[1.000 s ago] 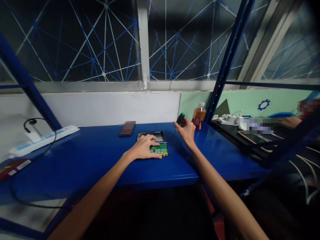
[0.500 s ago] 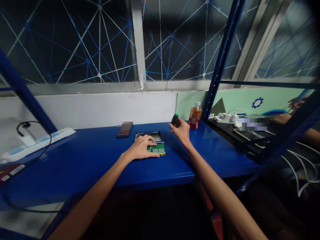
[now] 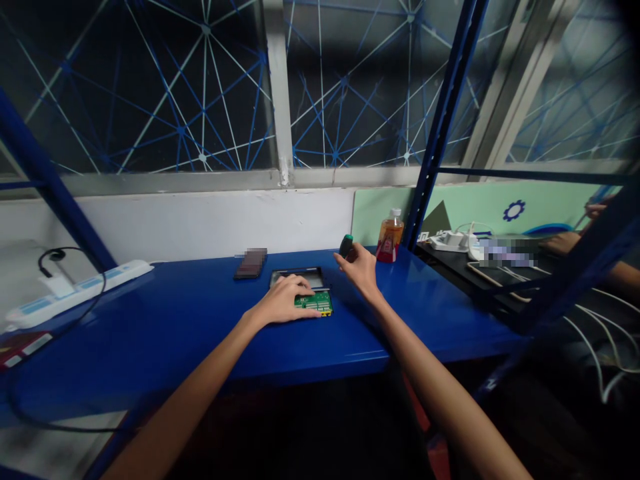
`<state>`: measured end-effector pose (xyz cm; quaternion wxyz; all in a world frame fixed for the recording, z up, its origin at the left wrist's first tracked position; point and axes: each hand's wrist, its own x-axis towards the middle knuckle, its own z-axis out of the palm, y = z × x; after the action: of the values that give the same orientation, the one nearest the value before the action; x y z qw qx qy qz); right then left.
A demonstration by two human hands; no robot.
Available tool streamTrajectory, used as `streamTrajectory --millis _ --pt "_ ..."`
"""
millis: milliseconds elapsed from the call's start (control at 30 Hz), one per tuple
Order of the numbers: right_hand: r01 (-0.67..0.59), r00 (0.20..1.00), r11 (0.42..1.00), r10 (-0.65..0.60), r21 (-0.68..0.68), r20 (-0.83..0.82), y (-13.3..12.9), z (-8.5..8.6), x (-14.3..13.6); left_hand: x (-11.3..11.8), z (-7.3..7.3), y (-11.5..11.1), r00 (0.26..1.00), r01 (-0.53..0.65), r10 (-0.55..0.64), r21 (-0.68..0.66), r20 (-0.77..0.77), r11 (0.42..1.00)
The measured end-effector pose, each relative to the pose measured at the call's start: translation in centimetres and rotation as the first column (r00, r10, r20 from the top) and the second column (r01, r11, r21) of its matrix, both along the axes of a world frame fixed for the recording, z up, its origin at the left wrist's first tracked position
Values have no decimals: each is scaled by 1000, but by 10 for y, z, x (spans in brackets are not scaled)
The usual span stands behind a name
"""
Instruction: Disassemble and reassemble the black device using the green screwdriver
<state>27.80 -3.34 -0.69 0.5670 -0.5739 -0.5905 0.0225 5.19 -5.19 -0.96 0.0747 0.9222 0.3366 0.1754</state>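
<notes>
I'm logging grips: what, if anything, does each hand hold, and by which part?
The right hand holds a screwdriver by its dark, green-topped handle. The left hand covers the left part of the green circuit board; whether it grips cannot be told.

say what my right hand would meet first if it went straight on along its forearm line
Probably the low white wall behind the blue desk. The line from the right hand, which grips a screwdriver, seems to pass right of the black-rimmed panel; depth is unclear.

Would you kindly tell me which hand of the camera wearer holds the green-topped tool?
The right hand holds the green-topped tool; the left hand lies across the green circuit board.
</notes>
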Motion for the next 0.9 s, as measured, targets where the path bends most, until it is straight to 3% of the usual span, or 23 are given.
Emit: streamTrajectory --millis 300,500,600,767,900 --pt "-4 993 1000 7 27 -119 2 0 5 1 -4 4 996 10 -11 9 89 1000" --pt "-137 947 989 149 62 -284 2 0 4 0 -3 6 993 9 -14 36 117 999" --pt "-243 875 969 241 51 -419 1 2 1 -1 -2 7 989 18 -24 39 145 999" --pt "-455 662 886 402 86 -633 -5 7 -8 1 -6 8 970 31 -31 3 242 1000" --pt "-516 602 853 429 83 -674 -10 10 -13 4 -7 7 945 72 -65 -9 321 997"
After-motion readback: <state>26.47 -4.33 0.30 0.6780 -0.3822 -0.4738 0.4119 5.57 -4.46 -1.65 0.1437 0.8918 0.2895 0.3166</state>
